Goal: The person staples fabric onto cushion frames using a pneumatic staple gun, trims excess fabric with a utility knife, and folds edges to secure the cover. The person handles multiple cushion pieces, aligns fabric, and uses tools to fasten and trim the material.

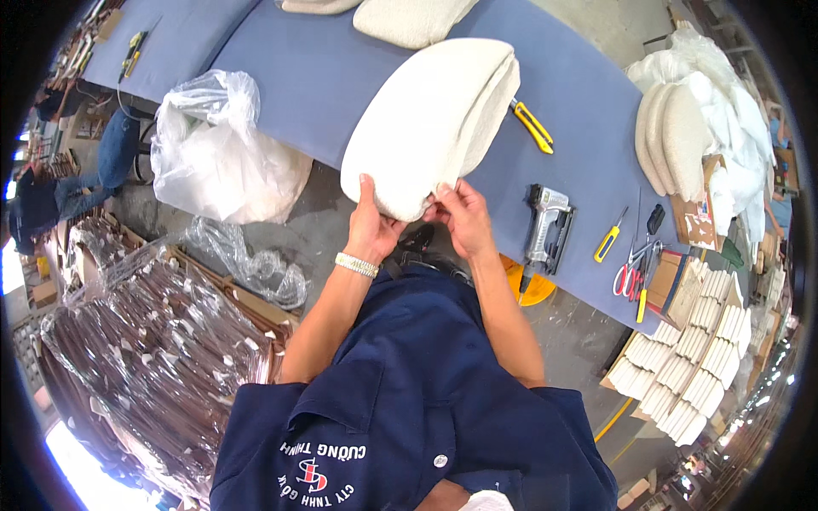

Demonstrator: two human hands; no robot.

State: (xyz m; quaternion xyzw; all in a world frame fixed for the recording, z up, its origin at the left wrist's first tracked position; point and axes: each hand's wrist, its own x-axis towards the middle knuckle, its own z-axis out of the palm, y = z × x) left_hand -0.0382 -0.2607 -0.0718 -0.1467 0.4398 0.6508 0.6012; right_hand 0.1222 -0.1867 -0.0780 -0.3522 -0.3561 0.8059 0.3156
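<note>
As the left hand grips the cream cushion, upper centre of frame, by its lower-left edge, the right hand pinches its bottom corner. Steady left support and small, even right-hand tugs should keep the fabric smooth. Staple gun right of centre; yellow knife beyond, best kept off the fabric. Similar cushion, top edge.

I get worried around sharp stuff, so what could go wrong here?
The yellow cutter lies right beside the cream cushion; if it is open, which is hard to tell, it might snag the cover. The cushion's near end sticks out past the edge of the blue table, so it could slip if the left grip and right grip loosen. The silver staple gun sits at that same edge, so a bump might knock it off.
</note>
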